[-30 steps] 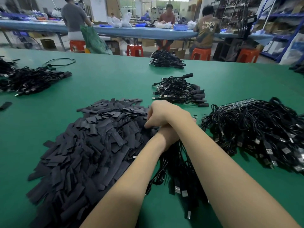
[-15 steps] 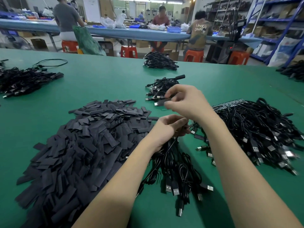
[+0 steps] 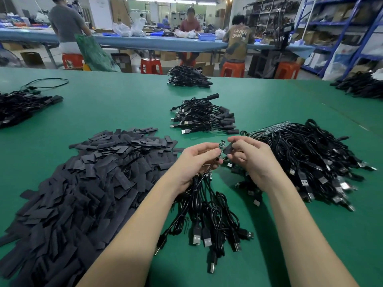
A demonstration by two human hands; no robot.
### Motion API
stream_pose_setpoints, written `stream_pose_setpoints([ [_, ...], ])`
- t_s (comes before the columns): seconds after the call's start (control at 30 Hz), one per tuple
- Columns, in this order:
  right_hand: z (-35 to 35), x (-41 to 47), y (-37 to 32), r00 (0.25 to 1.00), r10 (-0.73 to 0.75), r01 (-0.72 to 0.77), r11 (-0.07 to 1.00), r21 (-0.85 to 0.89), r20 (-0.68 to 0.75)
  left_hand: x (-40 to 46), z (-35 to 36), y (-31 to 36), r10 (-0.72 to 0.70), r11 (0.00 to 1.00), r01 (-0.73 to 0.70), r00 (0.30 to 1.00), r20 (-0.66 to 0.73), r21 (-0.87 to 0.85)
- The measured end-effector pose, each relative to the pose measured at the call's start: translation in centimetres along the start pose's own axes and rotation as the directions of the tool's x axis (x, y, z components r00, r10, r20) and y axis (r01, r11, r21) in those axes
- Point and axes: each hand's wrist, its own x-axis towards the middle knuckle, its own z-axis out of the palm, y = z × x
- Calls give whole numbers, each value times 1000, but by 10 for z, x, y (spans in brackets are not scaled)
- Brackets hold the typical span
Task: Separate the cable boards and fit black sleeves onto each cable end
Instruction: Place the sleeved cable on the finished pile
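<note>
- Between the two hands, head view: a small green cable board [image 3: 221, 147] stands nearly upright, pinched near its lower end by the thumb and fingertips of the left hand [image 3: 200, 160].
- Left hand: fingers curled; apart from the pinch, it also grips a bundle of black cables [image 3: 209, 212] that hangs from under the palm and fans out toward the camera, USB plugs lying on the green table [image 3: 128, 104].
- Right hand [image 3: 248, 157]: fingers curled, thumb and forefinger pinching one black sleeve [image 3: 228, 149] just right of the board. Sleeve touching the board or just apart: cannot tell.
- Left of the left hand: a big heap of flat black sleeves [image 3: 83, 193], spread wide, its near edge running under the left forearm.
- Right of the right hand, partly behind the wrist: a large tangle of black cables [image 3: 310, 160] with USB plugs; at its far edge, a strip of still-joined green boards [image 3: 271, 126].
- Beyond both hands: a smaller cable pile [image 3: 204, 118] with plugs toward the left; farther still, another pile [image 3: 189, 77] by the table's far edge.
- Far left of the hands: a dark cable pile [image 3: 22, 106]; far right corner, one more [image 3: 360, 84].
- Background past the table: people seated on orange stools [image 3: 151, 66] at a long blue bench [image 3: 157, 43]; blue shelving [image 3: 342, 27] at right.
</note>
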Motion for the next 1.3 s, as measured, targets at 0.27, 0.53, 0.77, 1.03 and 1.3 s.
stream_pose_setpoints([
  [0.27, -3, -2, 3, 982, 35, -86, 959, 271, 187, 1, -1, -1, 16, 997, -16, 1000, 1, -75],
  [0.53, 2, 1, 7, 990, 10, -40, 977, 209, 140, 1, -2, -2, 16, 999, -17, 999, -29, -50],
  [0.77, 3, -2, 7, 990, -11, -31, 958, 287, 142, 1, -2, 0, 0, 994, -3, 999, -32, -106],
  [1.03, 0, -2, 2, 996, -73, 42, 883, 468, 49, -5, -1, 8, -38, 986, 41, 999, 22, -163],
  [1.3, 3, -2, 3, 995, -93, 74, 896, 438, 23, -9, -1, 11, -60, 990, 68, 996, 65, -125],
])
